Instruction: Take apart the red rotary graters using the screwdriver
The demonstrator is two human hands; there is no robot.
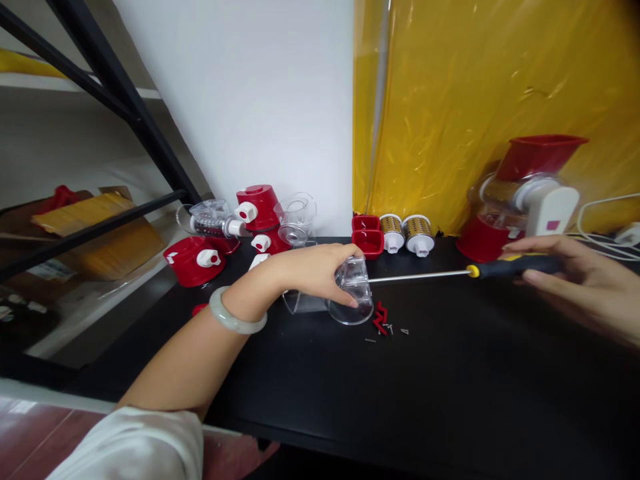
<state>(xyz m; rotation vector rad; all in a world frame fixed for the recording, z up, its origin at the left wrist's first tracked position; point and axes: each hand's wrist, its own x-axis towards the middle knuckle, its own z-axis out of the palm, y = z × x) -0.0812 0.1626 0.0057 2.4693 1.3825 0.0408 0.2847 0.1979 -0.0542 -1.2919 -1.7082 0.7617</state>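
Observation:
My left hand (320, 270) is closed around a clear plastic housing (350, 313) that lies on the black table. In my right hand (583, 277) is a screwdriver (510, 267) with a black and yellow handle, pinched between thumb and fingers. Its long metal shaft lies level and points left, the tip meeting the right side of the housing. Whether the tip sits in a screw cannot be seen. Small red plastic parts (380, 319) lie just right of the housing, with several small screws or pins (405, 331) around them.
Red bases (195, 261) with white knobs stand at the back left, beside clear housings (296, 217). Two red trays (368, 245) and two grater drums (418, 233) are along the wall. An assembled red and white grater (525, 193) stands back right, near a white cable (600, 247).

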